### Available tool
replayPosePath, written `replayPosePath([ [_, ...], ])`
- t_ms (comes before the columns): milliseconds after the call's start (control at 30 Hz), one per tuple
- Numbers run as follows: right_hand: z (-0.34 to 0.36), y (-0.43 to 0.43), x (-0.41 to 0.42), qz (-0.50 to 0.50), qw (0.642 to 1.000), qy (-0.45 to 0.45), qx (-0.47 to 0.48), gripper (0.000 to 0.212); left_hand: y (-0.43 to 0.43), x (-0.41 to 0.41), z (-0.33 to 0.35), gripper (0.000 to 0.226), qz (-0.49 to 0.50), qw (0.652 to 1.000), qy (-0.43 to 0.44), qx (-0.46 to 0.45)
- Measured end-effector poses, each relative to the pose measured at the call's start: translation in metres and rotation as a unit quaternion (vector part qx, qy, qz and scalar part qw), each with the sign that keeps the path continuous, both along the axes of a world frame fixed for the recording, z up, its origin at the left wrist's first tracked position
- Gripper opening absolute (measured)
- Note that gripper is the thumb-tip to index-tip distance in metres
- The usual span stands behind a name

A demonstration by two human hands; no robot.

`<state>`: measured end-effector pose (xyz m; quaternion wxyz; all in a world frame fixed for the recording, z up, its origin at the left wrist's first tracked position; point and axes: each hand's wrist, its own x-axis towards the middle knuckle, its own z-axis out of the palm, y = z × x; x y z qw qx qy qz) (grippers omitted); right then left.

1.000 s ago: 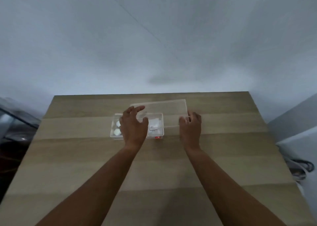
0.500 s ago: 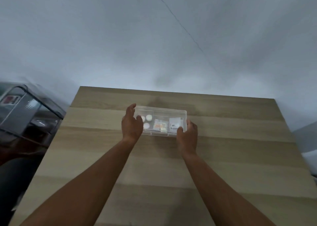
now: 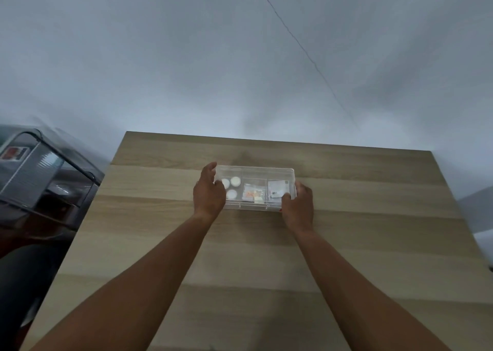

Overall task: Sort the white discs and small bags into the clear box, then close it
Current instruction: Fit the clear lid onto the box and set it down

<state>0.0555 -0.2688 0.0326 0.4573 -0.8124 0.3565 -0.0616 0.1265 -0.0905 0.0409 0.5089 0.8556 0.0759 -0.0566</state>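
Observation:
The clear box (image 3: 256, 171) lies on the wooden table (image 3: 266, 257) with its clear lid down over it. Through the lid I see three white discs (image 3: 231, 188) in the left compartment, a small bag with orange print (image 3: 253, 192) in the middle one and a white small bag (image 3: 277, 190) in the right one. My left hand (image 3: 208, 193) grips the box's left end, fingers curled over the far edge. My right hand (image 3: 297, 206) holds the near right corner, thumb on the lid.
A grey and clear plastic crate (image 3: 40, 172) stands off the table's left edge. A pale wall rises behind the table's far edge. Bare tabletop lies all around the box.
The lid, earlier offset to the right behind the box, now lies over it. My hands moved to the box's two ends. The camera view shifted left.

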Motion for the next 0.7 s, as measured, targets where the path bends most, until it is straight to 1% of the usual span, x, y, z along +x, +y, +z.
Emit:
replayPosePath([
  [233,-0.009,0.003,-0.005,0.015,1.0,0.003,-0.005,0.055,0.006,-0.005,-0.003,0.052,-0.016,0.999,-0.023,0.016],
  [333,-0.011,0.002,-0.007,0.029,1.0,0.0,-0.003,0.057,0.009,-0.008,-0.008,0.055,-0.002,1.0,-0.01,0.029],
  [467,-0.014,0.001,-0.012,0.036,0.999,-0.003,-0.003,0.062,0.016,-0.014,-0.02,0.049,-0.01,0.999,0.012,0.043],
  [567,-0.018,0.001,-0.017,0.07,0.997,0.003,-0.009,0.06,0.019,-0.018,-0.024,0.044,-0.032,0.999,0.003,0.043],
  [700,-0.022,-0.001,-0.021,0.097,0.995,0.002,-0.013,0.059,0.018,-0.019,-0.026,0.044,-0.017,0.999,0.001,0.04],
])
